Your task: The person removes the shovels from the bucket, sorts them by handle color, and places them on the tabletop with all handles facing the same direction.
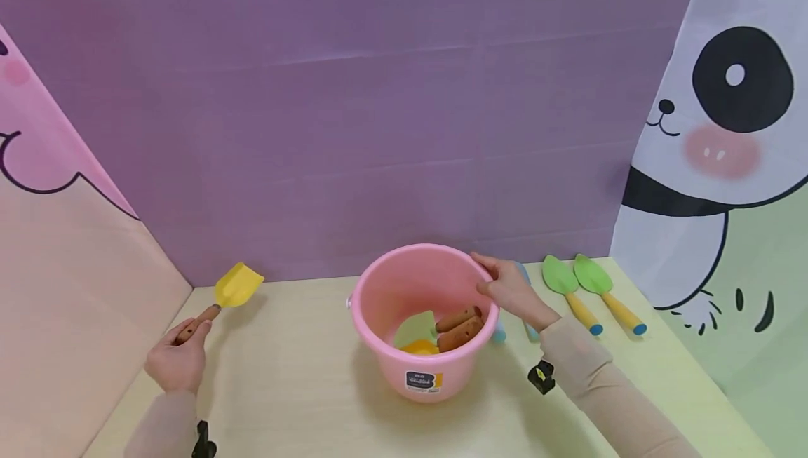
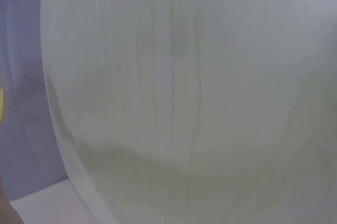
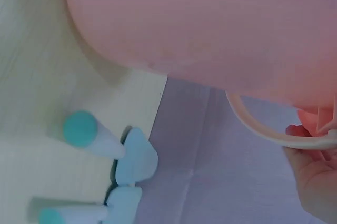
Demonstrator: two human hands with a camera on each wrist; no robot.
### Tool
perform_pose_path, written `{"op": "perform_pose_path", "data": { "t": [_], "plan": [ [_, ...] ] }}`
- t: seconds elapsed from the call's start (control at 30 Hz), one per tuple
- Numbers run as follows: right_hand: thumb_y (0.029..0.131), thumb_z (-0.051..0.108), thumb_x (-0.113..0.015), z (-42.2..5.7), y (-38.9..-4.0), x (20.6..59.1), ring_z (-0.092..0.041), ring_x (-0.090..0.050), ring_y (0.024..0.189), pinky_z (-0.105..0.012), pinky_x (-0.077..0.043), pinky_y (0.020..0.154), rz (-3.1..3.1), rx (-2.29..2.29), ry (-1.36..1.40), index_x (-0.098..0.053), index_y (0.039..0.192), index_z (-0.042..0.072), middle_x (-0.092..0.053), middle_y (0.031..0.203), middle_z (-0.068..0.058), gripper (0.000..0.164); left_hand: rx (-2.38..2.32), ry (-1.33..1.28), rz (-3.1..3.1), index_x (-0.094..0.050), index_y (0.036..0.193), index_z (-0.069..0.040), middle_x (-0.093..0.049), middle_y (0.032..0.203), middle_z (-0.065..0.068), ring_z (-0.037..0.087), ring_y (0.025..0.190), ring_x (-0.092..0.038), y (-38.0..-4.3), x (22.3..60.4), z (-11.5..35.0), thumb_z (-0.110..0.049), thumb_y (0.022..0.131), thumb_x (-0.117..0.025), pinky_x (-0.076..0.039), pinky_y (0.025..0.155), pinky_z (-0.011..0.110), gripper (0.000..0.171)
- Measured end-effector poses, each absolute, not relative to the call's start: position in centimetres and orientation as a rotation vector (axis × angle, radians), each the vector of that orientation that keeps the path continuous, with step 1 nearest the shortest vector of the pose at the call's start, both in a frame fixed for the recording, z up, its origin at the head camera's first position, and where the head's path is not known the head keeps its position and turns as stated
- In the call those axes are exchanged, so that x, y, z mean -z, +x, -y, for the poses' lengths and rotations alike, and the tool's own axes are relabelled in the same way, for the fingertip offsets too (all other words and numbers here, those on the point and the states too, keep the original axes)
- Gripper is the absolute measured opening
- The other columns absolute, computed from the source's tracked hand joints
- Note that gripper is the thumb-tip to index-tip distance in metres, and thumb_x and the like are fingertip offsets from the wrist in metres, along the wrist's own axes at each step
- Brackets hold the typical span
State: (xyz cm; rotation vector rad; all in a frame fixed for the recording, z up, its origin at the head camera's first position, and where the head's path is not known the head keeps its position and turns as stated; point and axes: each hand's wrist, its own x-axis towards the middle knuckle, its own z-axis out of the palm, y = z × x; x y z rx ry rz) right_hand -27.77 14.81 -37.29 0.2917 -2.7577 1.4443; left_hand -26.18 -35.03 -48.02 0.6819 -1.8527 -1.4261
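My left hand (image 1: 179,360) grips the brown wooden handle of a small toy shovel with a yellow blade (image 1: 238,285), raised over the table's left side. Only a sliver of the yellow blade (image 2: 2,103) shows in the left wrist view. My right hand (image 1: 513,291) holds the right rim of a pink bucket (image 1: 457,368), thumb inside. In the right wrist view its fingers lie by the bucket's pale carrying handle (image 3: 258,126). Inside the bucket are brown wooden handles (image 1: 459,334), a light green blade (image 1: 415,329) and a yellow one (image 1: 420,347).
Right of the bucket lie two light blue shovels (image 3: 137,155), partly hidden by my right arm in the head view. Farther right, two green shovels (image 1: 559,275) with yellow handles lie on the pale table (image 1: 284,374). A purple backdrop (image 1: 303,128) rises behind.
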Motion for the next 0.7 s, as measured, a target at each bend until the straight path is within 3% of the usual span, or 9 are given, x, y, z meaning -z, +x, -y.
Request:
{"op": "perform_pose_path", "data": {
  "t": [0.07, 0.17, 0.33, 0.4, 0.57, 0.7],
  "plan": [
    [0.080, 0.002, -0.056, -14.9, -27.7, 37.1, -0.020, -0.059, 0.086, -0.024, -0.048, 0.069, 2.761, -1.380, 0.306, -0.042, 0.136, 0.003, -0.053, 0.128, -0.020, 0.058, 1.392, 0.716, 1.899, -0.067, 0.106, 0.003, -0.046, 0.055, -0.035, -0.014, 0.052, -0.045, -26.3, 47.7, 35.3, -0.025, 0.075, -0.073, -0.038, 0.049, 0.004, 0.042],
    [0.080, 0.002, -0.056, -14.9, -27.6, 36.8, -0.019, -0.058, 0.082, -0.023, -0.046, 0.065, 2.773, -1.326, 0.326, -0.043, 0.136, 0.003, -0.054, 0.128, -0.019, 0.057, 1.406, 0.766, 1.916, -0.067, 0.107, -0.001, -0.045, 0.054, -0.036, -0.015, 0.051, -0.044, -26.1, 47.5, 35.6, -0.027, 0.076, -0.072, -0.037, 0.049, 0.004, 0.041],
    [0.080, 0.002, -0.055, -14.9, -27.5, 36.5, -0.019, -0.056, 0.078, -0.023, -0.045, 0.064, 2.791, -1.293, 0.358, -0.043, 0.136, 0.002, -0.057, 0.123, -0.020, 0.057, 1.501, 0.872, 1.902, -0.067, 0.090, -0.025, -0.045, 0.053, -0.034, -0.013, 0.051, -0.044, -25.8, 47.9, 36.0, -0.032, 0.075, -0.072, -0.037, 0.049, 0.005, 0.017],
    [0.079, 0.001, -0.055, -14.9, -27.5, 36.4, -0.018, -0.055, 0.073, -0.023, -0.043, 0.060, 2.795, -1.262, 0.374, -0.043, 0.135, 0.002, -0.061, 0.115, -0.021, 0.058, 1.523, 0.925, 1.917, -0.064, 0.088, -0.028, -0.044, 0.053, -0.033, -0.013, 0.052, -0.043, -25.7, 48.2, 36.1, -0.035, 0.075, -0.071, -0.037, 0.050, 0.005, 0.016],
    [0.077, 0.000, -0.054, -14.9, -27.7, 36.3, -0.016, -0.051, 0.065, -0.024, -0.040, 0.056, 2.798, -1.227, 0.390, -0.044, 0.135, 0.002, -0.063, 0.110, -0.022, 0.059, 1.517, 1.024, 2.002, -0.062, 0.118, -0.012, -0.039, 0.053, -0.035, -0.015, 0.056, -0.040, -25.4, 48.7, 36.1, -0.043, 0.077, -0.067, -0.035, 0.056, 0.004, 0.051],
    [0.079, 0.000, -0.054, -14.8, -27.7, 36.7, -0.016, -0.051, 0.064, -0.024, -0.041, 0.055, 2.799, -1.264, 0.355, -0.043, 0.135, 0.003, -0.059, 0.118, -0.022, 0.058, 1.532, 1.048, 2.040, -0.057, 0.125, -0.007, -0.038, 0.053, -0.036, -0.016, 0.056, -0.039, -25.2, 49.0, 36.2, -0.045, 0.077, -0.067, -0.035, 0.058, 0.003, 0.062]
  ]
}}
